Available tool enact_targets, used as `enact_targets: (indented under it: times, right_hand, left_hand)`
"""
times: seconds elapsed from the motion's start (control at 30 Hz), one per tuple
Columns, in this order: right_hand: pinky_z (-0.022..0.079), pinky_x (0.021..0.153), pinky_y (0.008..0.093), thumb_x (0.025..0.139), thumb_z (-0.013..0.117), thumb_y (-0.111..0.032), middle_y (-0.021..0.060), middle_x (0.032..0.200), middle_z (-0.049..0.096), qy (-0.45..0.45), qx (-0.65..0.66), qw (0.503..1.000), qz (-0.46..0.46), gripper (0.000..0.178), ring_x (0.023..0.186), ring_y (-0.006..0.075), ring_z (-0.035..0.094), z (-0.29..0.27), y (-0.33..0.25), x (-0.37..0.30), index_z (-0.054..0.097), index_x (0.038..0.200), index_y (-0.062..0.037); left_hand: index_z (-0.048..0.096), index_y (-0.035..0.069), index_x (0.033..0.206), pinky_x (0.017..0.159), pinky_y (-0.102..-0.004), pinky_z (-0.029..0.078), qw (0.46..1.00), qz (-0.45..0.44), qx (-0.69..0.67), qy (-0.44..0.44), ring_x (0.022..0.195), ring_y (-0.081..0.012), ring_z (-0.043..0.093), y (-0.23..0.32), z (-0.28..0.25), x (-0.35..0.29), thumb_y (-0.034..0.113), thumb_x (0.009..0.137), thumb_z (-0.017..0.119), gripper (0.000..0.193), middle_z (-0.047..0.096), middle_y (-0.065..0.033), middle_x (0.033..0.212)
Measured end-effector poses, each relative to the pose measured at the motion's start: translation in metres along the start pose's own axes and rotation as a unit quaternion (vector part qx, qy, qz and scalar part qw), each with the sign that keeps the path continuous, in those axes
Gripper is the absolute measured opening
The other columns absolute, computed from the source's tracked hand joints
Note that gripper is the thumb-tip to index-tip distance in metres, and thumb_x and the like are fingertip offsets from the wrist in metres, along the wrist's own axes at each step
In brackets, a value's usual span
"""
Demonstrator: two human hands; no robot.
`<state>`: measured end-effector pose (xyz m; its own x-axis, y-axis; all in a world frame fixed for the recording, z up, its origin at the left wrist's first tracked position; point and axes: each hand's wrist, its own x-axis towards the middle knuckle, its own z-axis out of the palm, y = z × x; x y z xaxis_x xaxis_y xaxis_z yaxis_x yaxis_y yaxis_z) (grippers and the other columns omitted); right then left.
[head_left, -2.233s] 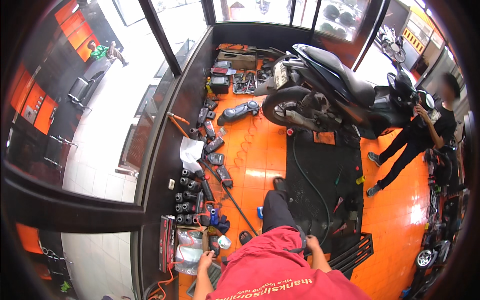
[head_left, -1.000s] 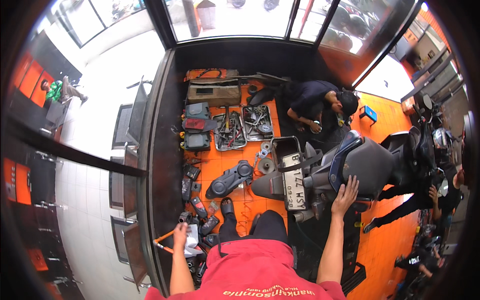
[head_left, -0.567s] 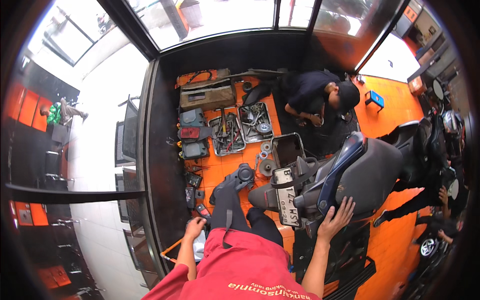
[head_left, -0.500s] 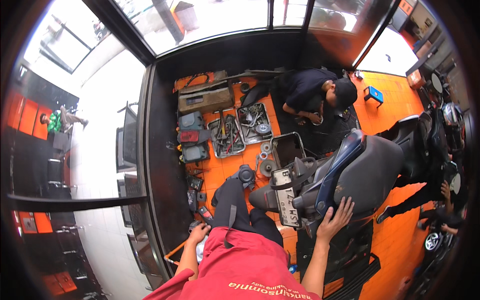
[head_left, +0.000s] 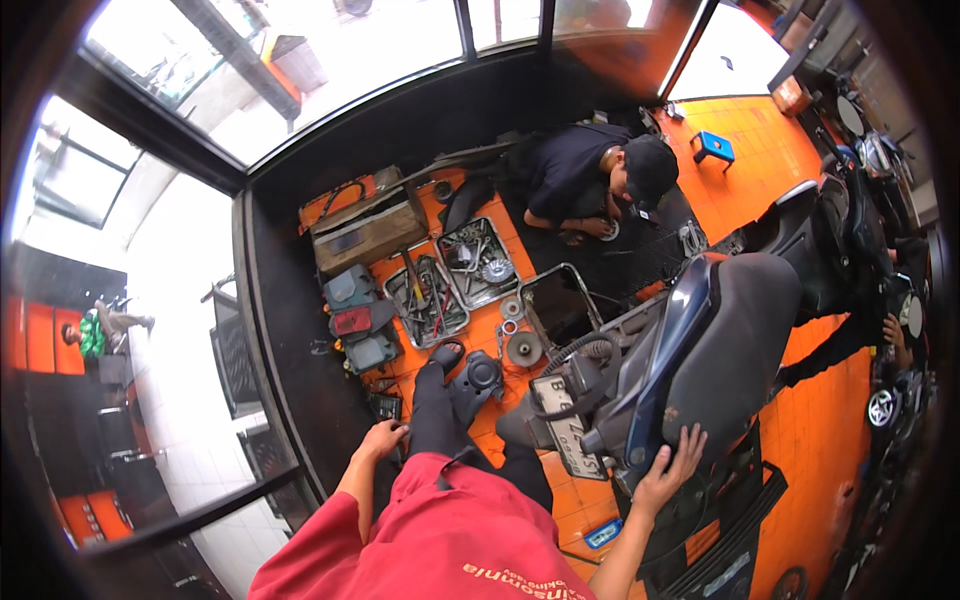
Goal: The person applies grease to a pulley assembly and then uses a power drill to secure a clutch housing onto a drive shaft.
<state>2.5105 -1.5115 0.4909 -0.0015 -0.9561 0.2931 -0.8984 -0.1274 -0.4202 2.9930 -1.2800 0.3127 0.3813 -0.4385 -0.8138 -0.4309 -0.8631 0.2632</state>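
My right hand (head_left: pixel 672 468) lies with its fingers spread on the rear side of a dark scooter (head_left: pixel 670 350), at the lower edge of its long black seat (head_left: pixel 748 335). The scooter's rear end, with a bent-looking licence plate (head_left: pixel 568 428) and loose black hoses, points toward my legs. My left hand (head_left: pixel 383 438) hangs beside my left thigh, fingers loosely extended, and nothing shows in it. By my feet lies a dark scooter part with a round cover (head_left: pixel 483 374). Next to it sits a grey metal disc (head_left: pixel 524 349).
Two metal trays of tools, the left (head_left: pixel 437 334) and right (head_left: pixel 506 246), stand on the orange floor. Beyond are a worn box (head_left: pixel 368 238) and a grey toolbox (head_left: pixel 350 289). A co-worker (head_left: pixel 580 178) crouches at the back, near a blue stool (head_left: pixel 714 147). Glass panels border the left.
My left hand has moved up and forward, away from a pale object, to beside my thigh. My right hand stays on the scooter. The view has turned, and my left foot now shows.
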Motion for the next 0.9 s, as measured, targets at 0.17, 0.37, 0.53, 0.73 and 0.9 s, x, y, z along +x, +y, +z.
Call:
enact_targets:
  times: [0.17, 0.37, 0.53, 0.73, 0.9]
  right_hand:
    - [0.036, 0.107, 0.0535, 0.102, 0.051, -0.026, 0.0241, 0.135, 0.055, 0.064, -0.140, 0.987, 0.050, 0.040, 0.128, 0.0416, 0.048, 0.020, -0.099, 0.019, 0.058, 0.123, 0.0072]
    - [0.054, 0.089, 0.0381, 0.094, 0.060, -0.003, 0.0121, 0.110, 0.064, -0.253, 0.328, 0.849, 0.329, 0.021, 0.101, 0.0232, 0.065, 0.306, -0.259, -0.012, 0.061, 0.114, 0.0043]
    - [0.049, 0.090, 0.0309, 0.089, 0.070, -0.012, 0.0055, 0.112, 0.064, -0.365, 0.334, 0.715, 0.494, 0.043, 0.101, 0.0148, 0.061, 0.697, -0.175, -0.090, 0.054, 0.127, -0.0005]
    - [0.038, 0.111, 0.0484, 0.076, 0.083, -0.028, 0.0324, 0.147, 0.037, -0.320, -0.048, 0.923, 0.208, 0.098, 0.133, 0.0449, 0.044, 0.934, -0.021, -0.014, 0.025, 0.149, 0.0035]
    - [0.043, 0.104, 0.0493, 0.074, 0.085, -0.031, 0.0258, 0.135, 0.048, -0.294, -0.120, 0.923, 0.218, 0.083, 0.125, 0.0420, 0.051, 0.990, -0.030, 0.000, 0.041, 0.135, 0.0032]
  left_hand:
    - [0.068, 0.003, 0.116, 0.089, -0.0395, 0.051, 0.986, 0.155, -0.058, -0.018, 0.098, -0.0288, 0.069, 0.107, -0.054, 0.107, 0.039, 0.096, 0.059, 0.042, 0.072, -0.0163, 0.103]
    - [0.066, 0.002, 0.117, 0.092, -0.0408, 0.050, 0.969, 0.171, -0.142, -0.107, 0.106, -0.0342, 0.067, 0.109, 0.021, 0.288, 0.036, 0.095, 0.058, 0.041, 0.070, -0.0202, 0.110]
    - [0.066, 0.000, 0.115, 0.092, -0.0397, 0.050, 0.971, 0.042, -0.206, -0.115, 0.107, -0.0309, 0.068, 0.065, 0.103, 0.396, 0.029, 0.094, 0.058, 0.036, 0.071, -0.0209, 0.110]
    - [0.067, 0.000, 0.112, 0.089, -0.0353, 0.050, 0.927, -0.003, -0.337, -0.167, 0.101, -0.0219, 0.068, 0.086, 0.128, 0.422, 0.028, 0.098, 0.059, 0.032, 0.072, -0.0157, 0.102]
    - [0.062, -0.001, 0.119, 0.092, -0.0322, 0.046, 0.853, -0.104, -0.455, -0.232, 0.100, -0.0174, 0.065, 0.058, 0.121, 0.430, 0.026, 0.101, 0.055, 0.033, 0.071, -0.0107, 0.104]
